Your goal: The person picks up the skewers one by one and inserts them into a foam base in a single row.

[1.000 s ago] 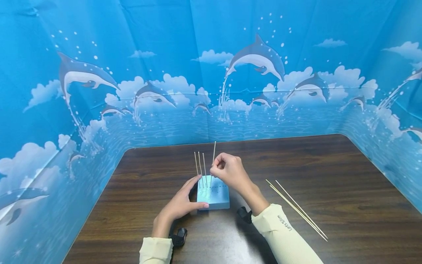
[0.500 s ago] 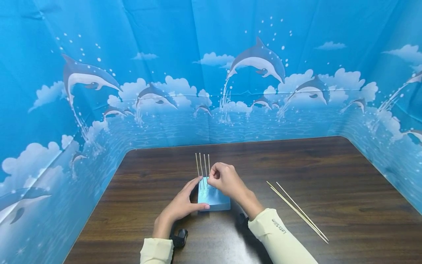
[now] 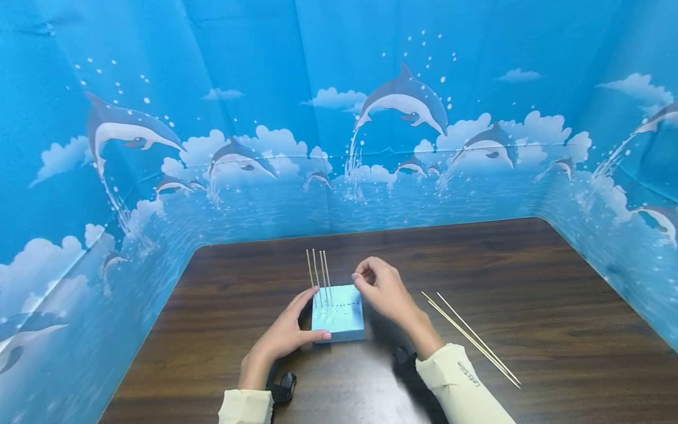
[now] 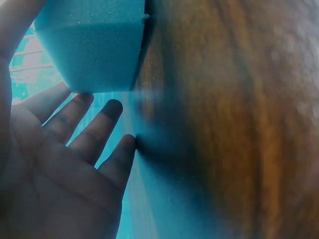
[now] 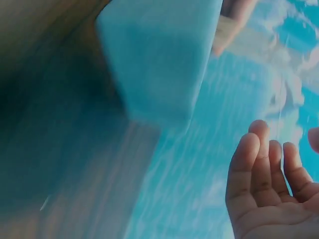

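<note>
The left hand [image 3: 286,335] braces a light-blue foam block [image 3: 338,313]: its thumb lies along the block's near edge and its straight fingers rest against the left side, so the hand is spread rather than curled round anything. The right hand [image 3: 384,288] hovers just beside the block's far right corner, fingers loosely bent and holding nothing. Four thin wooden skewers [image 3: 318,275] stand upright in the block near its far left corner, close together in a row, and a dotted line of small holes runs across the block's top to their right.

On the bench [image 3: 529,330], well apart to the right of the right hand, two or three more skewers [image 3: 471,338] lie loose, slanting toward the near edge. Nothing lies between that hand and them.

The left wrist view shows the left hand's palm [image 4: 60,169] with fingers straight beneath the foam block [image 4: 94,50], a side the head view hides. The right wrist view shows the right hand [image 5: 271,189] with relaxed fingers well clear of the block [image 5: 159,59]; it is blurred and the skewers cannot be made out.

The bench is dark wood grain, walled on three sides by a blue backdrop [image 3: 339,118] printed with dolphins and clouds.
</note>
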